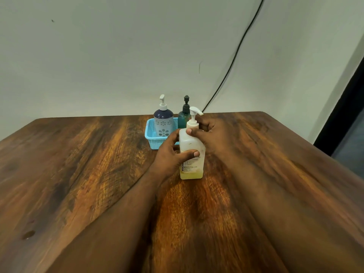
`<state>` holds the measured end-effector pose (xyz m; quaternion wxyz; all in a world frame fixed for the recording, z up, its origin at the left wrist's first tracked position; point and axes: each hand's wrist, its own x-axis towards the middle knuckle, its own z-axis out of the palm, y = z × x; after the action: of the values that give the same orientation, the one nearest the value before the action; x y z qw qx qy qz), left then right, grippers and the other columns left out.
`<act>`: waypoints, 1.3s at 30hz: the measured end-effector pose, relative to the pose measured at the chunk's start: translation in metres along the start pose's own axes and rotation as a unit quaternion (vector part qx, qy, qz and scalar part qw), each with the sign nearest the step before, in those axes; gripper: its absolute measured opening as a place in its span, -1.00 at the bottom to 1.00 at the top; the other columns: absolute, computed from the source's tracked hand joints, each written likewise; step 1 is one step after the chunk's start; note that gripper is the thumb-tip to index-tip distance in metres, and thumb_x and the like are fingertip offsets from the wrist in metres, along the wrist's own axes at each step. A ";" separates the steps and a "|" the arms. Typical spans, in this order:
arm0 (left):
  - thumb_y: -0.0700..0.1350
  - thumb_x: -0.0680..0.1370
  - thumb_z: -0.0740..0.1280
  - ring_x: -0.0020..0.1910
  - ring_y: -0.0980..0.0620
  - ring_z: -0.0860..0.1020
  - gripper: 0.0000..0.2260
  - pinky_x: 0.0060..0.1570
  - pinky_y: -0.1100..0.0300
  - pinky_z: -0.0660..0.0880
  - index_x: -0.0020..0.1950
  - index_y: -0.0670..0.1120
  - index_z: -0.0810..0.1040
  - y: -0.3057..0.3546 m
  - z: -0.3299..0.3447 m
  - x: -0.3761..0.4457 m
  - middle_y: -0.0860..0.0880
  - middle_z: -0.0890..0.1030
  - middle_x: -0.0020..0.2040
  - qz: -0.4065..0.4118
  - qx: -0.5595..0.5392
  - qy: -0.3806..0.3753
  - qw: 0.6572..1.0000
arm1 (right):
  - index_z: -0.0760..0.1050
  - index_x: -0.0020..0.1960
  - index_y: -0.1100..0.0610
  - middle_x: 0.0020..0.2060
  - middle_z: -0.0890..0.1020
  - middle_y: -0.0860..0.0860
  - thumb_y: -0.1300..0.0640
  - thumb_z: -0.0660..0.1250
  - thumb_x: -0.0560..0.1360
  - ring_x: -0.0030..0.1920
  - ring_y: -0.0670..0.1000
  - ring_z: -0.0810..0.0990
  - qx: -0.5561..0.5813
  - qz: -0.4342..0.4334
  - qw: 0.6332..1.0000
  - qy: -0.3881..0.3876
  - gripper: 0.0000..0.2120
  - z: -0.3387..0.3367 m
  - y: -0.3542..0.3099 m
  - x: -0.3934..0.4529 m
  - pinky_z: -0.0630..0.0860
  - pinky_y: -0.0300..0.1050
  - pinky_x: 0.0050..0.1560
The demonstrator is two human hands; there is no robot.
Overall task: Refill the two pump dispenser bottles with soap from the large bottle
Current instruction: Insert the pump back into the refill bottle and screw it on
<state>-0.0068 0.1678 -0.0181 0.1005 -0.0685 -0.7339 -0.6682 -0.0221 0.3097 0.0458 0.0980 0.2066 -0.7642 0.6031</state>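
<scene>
The large bottle [192,154] stands upright on the wooden desk [78,164], about midway between its left and right edges and nearer the far edge than the near one; it is translucent white with a white pump head [195,111] on top, the nozzle pointing right, and a shallow layer of yellow soap [191,175] lies at its bottom; dark print runs down its lower left front. The left hand [171,154] holds the body from the left, its grip closed around the bottle, thumb across the front at mid-height and fingers wrapping behind; the right hand [210,134] grips the shoulder just under the pump collar, thumb pressed to the front and fingers curled round the right side and back. Both forearms reach in from the near edge.

Just behind the large bottle, close to the far edge, sits a light blue mesh basket [150,135]; in it stand the two pump dispensers upright: a navy and white bottle with flower cut-outs [163,123] on the left with a white pump, and a dark green bottle [182,118] with a black pump to its right, partly hidden by the large bottle. A black cable [236,54] runs down the pale wall [98,56] behind the desk; a few wet spots [28,234] lie near the desk's near left corner.
</scene>
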 end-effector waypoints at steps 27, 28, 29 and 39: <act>-0.01 0.32 0.59 0.37 -0.15 0.41 -0.21 0.35 -0.03 0.38 0.47 0.00 0.31 0.000 0.117 0.106 -0.07 0.42 0.42 -0.122 0.523 -0.321 0.780 | 0.32 0.34 0.04 0.19 0.53 -0.05 -0.05 0.63 0.17 0.13 0.01 0.56 -0.110 0.152 0.970 0.154 -0.16 -0.154 0.109 0.026 0.58 -0.02 0.04; 0.03 0.34 0.57 0.38 -0.15 0.40 -0.21 0.34 -0.01 0.37 0.48 -0.03 0.30 -0.001 0.126 0.117 -0.06 0.40 0.44 -0.119 0.534 -0.318 0.774 | 0.32 0.34 0.03 0.20 0.53 -0.04 -0.05 0.64 0.16 0.13 0.02 0.56 -0.119 0.146 0.969 0.161 -0.15 -0.162 0.111 0.032 0.58 0.00 0.06; 0.06 0.33 0.57 0.37 -0.14 0.41 -0.20 0.31 0.03 0.38 0.48 -0.04 0.30 -0.002 0.140 0.132 -0.06 0.39 0.44 -0.110 0.548 -0.318 0.766 | 0.33 0.34 0.03 0.20 0.54 -0.03 -0.05 0.64 0.16 0.12 0.03 0.56 -0.132 0.138 0.966 0.173 -0.15 -0.174 0.116 0.041 0.58 -0.03 0.04; 0.17 0.31 0.56 0.55 -0.19 0.03 0.13 0.46 -0.10 0.10 0.58 0.08 -0.21 0.004 0.223 0.241 -0.12 -0.03 0.60 -0.103 0.659 -0.425 0.612 | 0.30 0.30 0.08 0.24 0.54 0.08 -0.01 0.63 0.19 0.19 0.12 0.54 -0.205 0.136 0.936 0.250 -0.20 -0.249 0.183 0.143 0.50 -0.12 0.01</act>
<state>-0.2525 0.3821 0.0245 -0.2736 -0.1841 -0.9394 0.0935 -0.2545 0.5549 0.0041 0.2438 -0.0814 -0.8429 0.4727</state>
